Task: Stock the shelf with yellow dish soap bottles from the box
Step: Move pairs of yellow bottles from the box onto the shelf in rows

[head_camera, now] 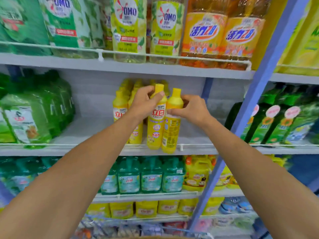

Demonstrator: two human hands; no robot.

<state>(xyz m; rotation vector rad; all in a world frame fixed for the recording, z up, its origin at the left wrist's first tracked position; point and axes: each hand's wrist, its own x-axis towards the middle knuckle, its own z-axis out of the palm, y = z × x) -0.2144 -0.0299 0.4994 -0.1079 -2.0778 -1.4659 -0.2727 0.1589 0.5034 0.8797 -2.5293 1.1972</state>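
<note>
Two yellow dish soap bottles stand upright side by side at the front of the middle shelf (195, 135). My left hand (145, 102) grips the neck of the left bottle (155, 130), whose red-and-white label faces me. My right hand (189, 109) holds the shoulder of the right bottle (170, 133), whose back label faces me. Both bottle bases sit at the white wire rail (198, 145). Behind and left of them stand several more yellow bottles (120, 107) in rows. The box is hidden, apart from a brown edge (155, 237) at the bottom.
Green detergent jugs (34, 114) fill the left of the middle shelf, with bare shelf between them and the yellow rows. Large bottles (222, 35) line the shelf above, teal pump bottles (150, 176) the one below. A blue upright post (255, 100) stands at the right.
</note>
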